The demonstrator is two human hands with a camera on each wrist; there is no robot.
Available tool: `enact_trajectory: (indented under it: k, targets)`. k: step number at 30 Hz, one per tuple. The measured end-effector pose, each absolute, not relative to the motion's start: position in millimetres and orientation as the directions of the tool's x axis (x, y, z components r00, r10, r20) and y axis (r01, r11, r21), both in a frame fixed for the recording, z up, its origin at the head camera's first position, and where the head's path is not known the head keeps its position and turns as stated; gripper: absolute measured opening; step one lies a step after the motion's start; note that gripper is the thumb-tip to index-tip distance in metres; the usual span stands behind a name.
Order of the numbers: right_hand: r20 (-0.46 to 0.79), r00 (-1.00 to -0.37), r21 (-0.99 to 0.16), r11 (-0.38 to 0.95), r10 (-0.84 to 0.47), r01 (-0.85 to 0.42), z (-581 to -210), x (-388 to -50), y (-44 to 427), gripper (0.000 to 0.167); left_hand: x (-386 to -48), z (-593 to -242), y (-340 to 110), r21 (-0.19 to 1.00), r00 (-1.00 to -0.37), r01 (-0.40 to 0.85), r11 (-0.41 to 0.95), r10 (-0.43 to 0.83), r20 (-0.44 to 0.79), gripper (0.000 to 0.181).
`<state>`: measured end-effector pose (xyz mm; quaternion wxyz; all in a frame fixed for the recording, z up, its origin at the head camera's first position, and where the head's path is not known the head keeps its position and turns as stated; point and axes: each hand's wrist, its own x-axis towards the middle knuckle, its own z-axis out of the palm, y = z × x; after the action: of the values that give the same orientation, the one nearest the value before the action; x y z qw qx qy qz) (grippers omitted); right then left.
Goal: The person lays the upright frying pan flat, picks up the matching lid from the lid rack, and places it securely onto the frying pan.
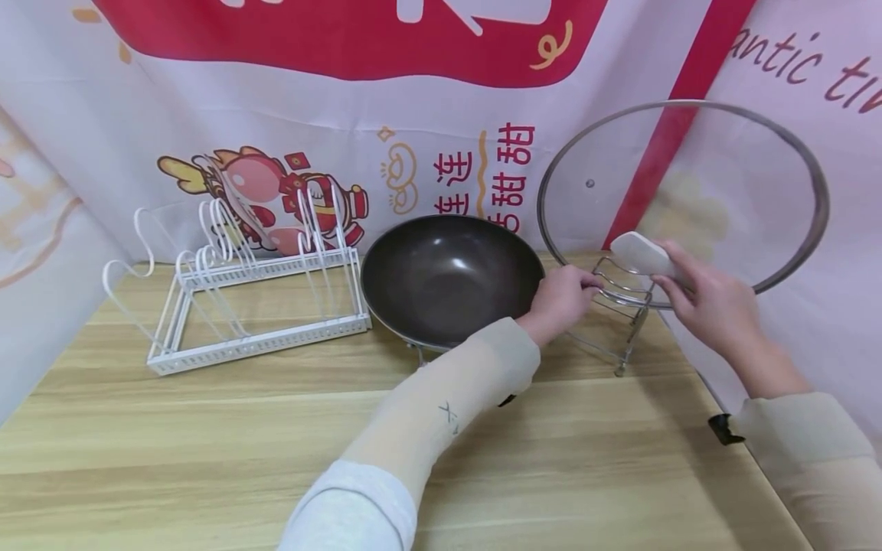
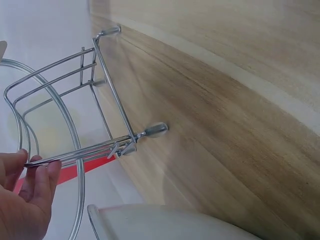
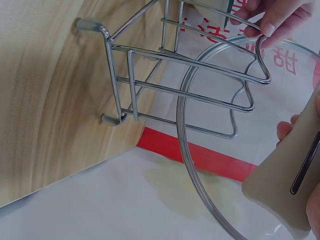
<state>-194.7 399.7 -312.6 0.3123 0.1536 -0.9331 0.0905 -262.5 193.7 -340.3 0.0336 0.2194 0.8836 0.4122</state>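
In the head view, my right hand (image 1: 717, 302) grips the pale handle (image 1: 642, 254) of a large glass lid (image 1: 689, 168) with a metal rim. That lid stands steeply tilted at the right. My left hand (image 1: 560, 302) pinches the top of a small chrome wire rack (image 1: 632, 337). Its fingertips hold the end of the wires in the left wrist view, where the rack (image 2: 114, 90) stands on short capped feet. The lid's rim (image 3: 182, 117) crosses the rack wires in the right wrist view; whether it rests in a slot I cannot tell.
A dark wok (image 1: 451, 287) sits left of the wire rack, partly behind my left forearm, on some metal support. Farther left lies a white rack (image 1: 258, 348) with upright wire dividers. The wooden table (image 1: 276, 459) meets a printed cloth (image 1: 276, 99) at the back.
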Motion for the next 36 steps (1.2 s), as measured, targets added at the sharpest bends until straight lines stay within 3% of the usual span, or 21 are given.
enact_trajectory:
  k: [21, 36]
  targets:
    - [0.633, -0.742, -0.070, 0.938, -0.221, -0.339, -294.0, -194.0, 395.8, 0.053, -262.6, -329.5, 186.4, 0.748, -0.911, 0.343, 0.568, 0.396, 0.117, 0.014]
    - [0.657, -0.721, -0.040, 0.944, -0.221, -0.327, -282.4, -195.3, 388.3, 0.054, -270.7, -339.4, 175.8, 0.811, -0.832, 0.409, 0.418, 0.536, 0.143, 0.027]
